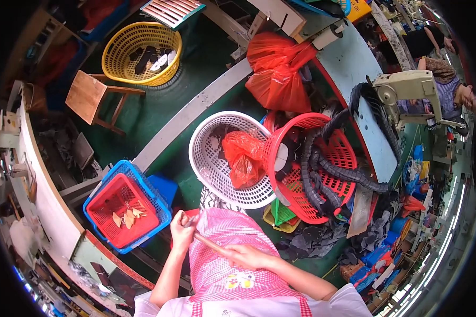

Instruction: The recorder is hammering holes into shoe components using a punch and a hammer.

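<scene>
Above my lap, my right hand [246, 257] is closed around one end of a thin, flat, pale-brown strip [208, 242], which points up and left. My left hand [182, 231] is raised beside the strip's other end. Its fingers are curled together near a small greyish bit, and what they hold I cannot make out. A pink-and-white checked apron [232, 232] covers my front and lap. Left of my left hand, a red basket [98, 203] sits inside a blue basket [166, 224], with several small tan pieces [128, 218] lying in it.
Ahead stands a white basket [197, 153] with a red plastic bag [243, 158]. A red basket [330, 211] beside it holds dark padded strips [309, 169]. A sewing machine [407, 87], wooden stool [84, 95] and yellow basket [111, 58] stand farther off. Other people [441, 92] are at right.
</scene>
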